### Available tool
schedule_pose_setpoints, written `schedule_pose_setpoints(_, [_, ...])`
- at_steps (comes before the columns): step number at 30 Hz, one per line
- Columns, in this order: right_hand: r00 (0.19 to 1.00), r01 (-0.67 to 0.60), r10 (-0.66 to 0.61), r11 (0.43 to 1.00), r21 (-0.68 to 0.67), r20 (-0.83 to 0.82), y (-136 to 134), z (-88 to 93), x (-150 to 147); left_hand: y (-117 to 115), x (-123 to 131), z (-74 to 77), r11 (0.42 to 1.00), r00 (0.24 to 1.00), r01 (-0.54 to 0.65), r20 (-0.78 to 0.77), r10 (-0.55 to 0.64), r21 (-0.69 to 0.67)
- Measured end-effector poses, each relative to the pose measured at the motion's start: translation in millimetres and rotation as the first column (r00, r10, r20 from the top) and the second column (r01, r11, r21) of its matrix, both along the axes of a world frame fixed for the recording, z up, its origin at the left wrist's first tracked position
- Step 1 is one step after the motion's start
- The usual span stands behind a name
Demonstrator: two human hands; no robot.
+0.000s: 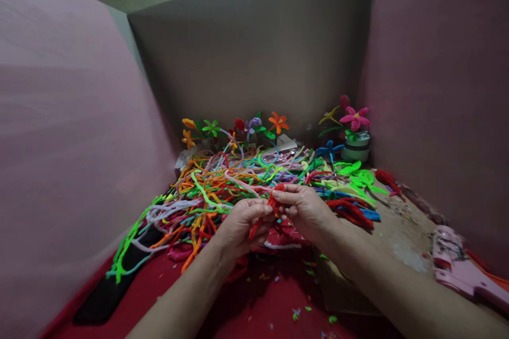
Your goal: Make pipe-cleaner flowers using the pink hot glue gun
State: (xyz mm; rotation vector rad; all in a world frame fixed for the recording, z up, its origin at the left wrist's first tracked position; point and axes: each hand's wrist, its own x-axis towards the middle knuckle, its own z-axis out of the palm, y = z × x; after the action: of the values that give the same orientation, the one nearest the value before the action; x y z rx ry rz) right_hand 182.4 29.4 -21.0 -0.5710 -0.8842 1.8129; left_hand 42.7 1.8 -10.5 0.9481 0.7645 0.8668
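The left hand and right hand are pinching a red pipe cleaner in closed fingers; coloured strands are lying beyond them.

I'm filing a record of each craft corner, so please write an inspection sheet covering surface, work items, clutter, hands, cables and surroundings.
Surface: red covering, with a tan board at right.
Work items: small red fuzzy piece in the hands; heap of multicoloured fuzzy stems beyond.
Clutter: coloured scraps scattered in front; pink tool, perhaps a glue gun, at far right; long black item at left.
Hands: left hand and right hand close together, both pinching the red piece.
Cables: nothing clearly seen.
Surroundings: pink walls at both sides; fuzzy flowers and a pale pot along the back.
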Motion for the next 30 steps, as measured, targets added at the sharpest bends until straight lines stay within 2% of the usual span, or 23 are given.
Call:
schedule_pose_setpoints(7, [0.997, -0.01, 0.006, 0.999, 0.042, 0.078, 1.2, 1.0, 2.7, 1.2, -0.7, 0.4, 0.985, 0.98, -0.134, -0.134, 0.148, 0.108])
schedule_pose_setpoints(14, [0.99, 0.045, -0.05, 0.998, 0.038, 0.13, 5.0, 0.1, 6.1, 3.7, -7.8, -1.8, 0.997, 0.99, -0.058, -0.126, 0.065, 0.054])
schedule_pose_setpoints(17, [0.989, 0.087, -0.089, 0.996, 0.019, 0.116, 6.0, 2.7, 7.8, 4.5, -10.8, -2.7, 0.994, 0.988, -0.084, -0.126, 0.092, 0.067])
schedule_pose_setpoints(20, [0.988, 0.122, -0.118, 0.992, -0.029, 0.1, 6.9, 4.0, 8.5, 4.8, -12.1, -3.2, 0.98, 0.967, -0.14, -0.193, 0.166, 0.144])
schedule_pose_setpoints(23, [0.986, 0.145, -0.139, 0.987, -0.066, 0.094, 8.4, 3.2, 8.9, 4.7, -10.5, -3.1, 0.947, 0.937, -0.159, -0.259, 0.234, 0.28])
schedule_pose_setpoints(26, [0.982, 0.173, -0.163, 0.978, -0.117, 0.09, 9.9, 2.1, 9.1, 4.0, -6.4, -3.7, 0.895, 0.92, -0.199, -0.238, 0.311, 0.4])
schedule_pose_setpoints(30, [0.979, 0.199, -0.185, 0.962, -0.186, 0.091, 10.9, 1.9, 9.0, 0.7, -1.0, -3.5, 0.841, 0.897, -0.237, -0.223, 0.381, 0.486])
